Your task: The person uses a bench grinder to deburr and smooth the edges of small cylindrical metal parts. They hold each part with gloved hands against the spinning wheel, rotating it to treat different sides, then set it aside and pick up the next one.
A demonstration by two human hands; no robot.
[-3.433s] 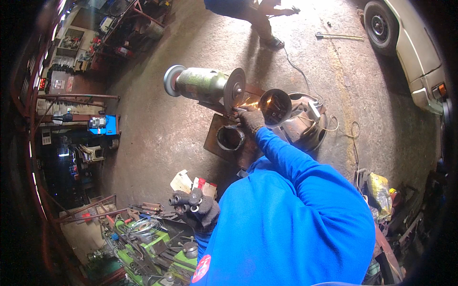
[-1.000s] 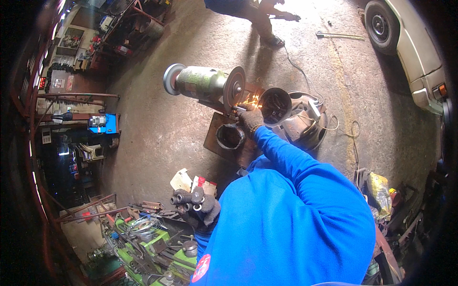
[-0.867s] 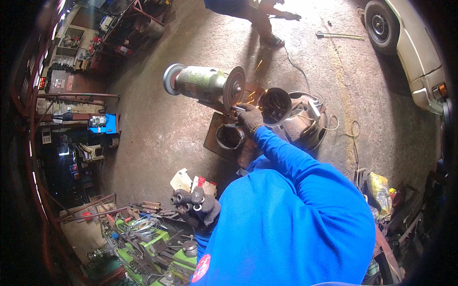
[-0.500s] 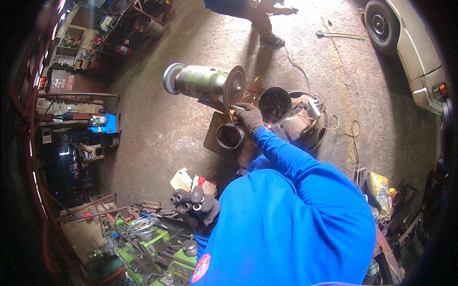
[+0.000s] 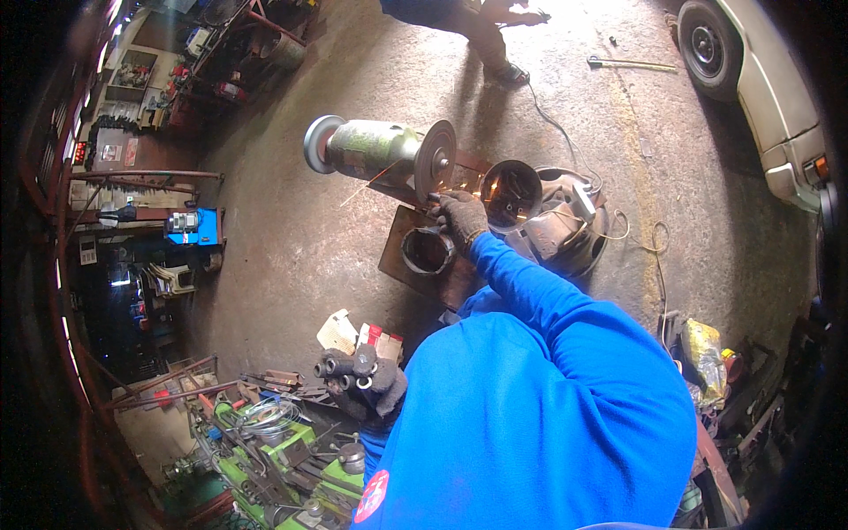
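In a dark work glove, my right hand [image 5: 463, 219] is closed on a small metal piece, mostly hidden by its fingers. It presses the piece to the lower edge of the dark grinding wheel [image 5: 435, 161] on a green bench grinder [image 5: 375, 146]. Sparks fly to both sides of the contact. My gloved left hand [image 5: 389, 390], low and near my body, is wrapped round several short metal tubes [image 5: 338, 367], whose open ends show. Just below the wheel stands an open round metal can [image 5: 408, 258], and a larger dark round bin [image 5: 533, 196] is right of my right hand.
Another person [image 5: 481, 40] stands at the far side. A pale vehicle [image 5: 768, 106] is parked at far right, and a long-handled tool [image 5: 632, 64] lies on the floor. Cables trail right of the bin. Green machinery [image 5: 291, 450] and metal scraps crowd the lower left.
The sparks have spread: a streak now shoots left under the grinder and more scatter right toward the bin. My right hand has shifted only slightly; my left hand stays put.
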